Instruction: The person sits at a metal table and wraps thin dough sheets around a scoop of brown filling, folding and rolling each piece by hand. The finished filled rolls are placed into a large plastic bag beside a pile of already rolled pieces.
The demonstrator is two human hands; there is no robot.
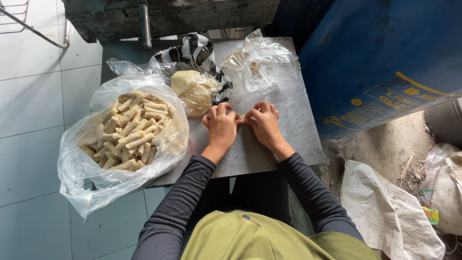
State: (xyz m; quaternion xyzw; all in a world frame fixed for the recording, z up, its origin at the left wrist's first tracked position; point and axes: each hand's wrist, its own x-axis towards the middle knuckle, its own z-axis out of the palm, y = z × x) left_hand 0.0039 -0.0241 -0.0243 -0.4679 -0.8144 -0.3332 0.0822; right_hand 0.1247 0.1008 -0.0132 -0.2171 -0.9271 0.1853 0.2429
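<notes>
My left hand (221, 126) and my right hand (263, 123) lie side by side, palms down, on a metal tabletop (288, 101), fingertips curled and meeting over something small that the fingers hide. Left of my hands a clear plastic bag (77, 168) holds several pale rolled pastry sticks (130, 131). Just beyond my left hand sits a lump of yellowish dough (192, 89) in clear plastic. A crumpled clear bag (257, 60) lies at the table's far side.
A black-and-white plastic bag (195, 50) sits behind the dough. A large blue drum (380, 58) stands close on the right. White sacks (390, 212) and litter lie on dirt at lower right. White floor tiles (33, 101) spread to the left.
</notes>
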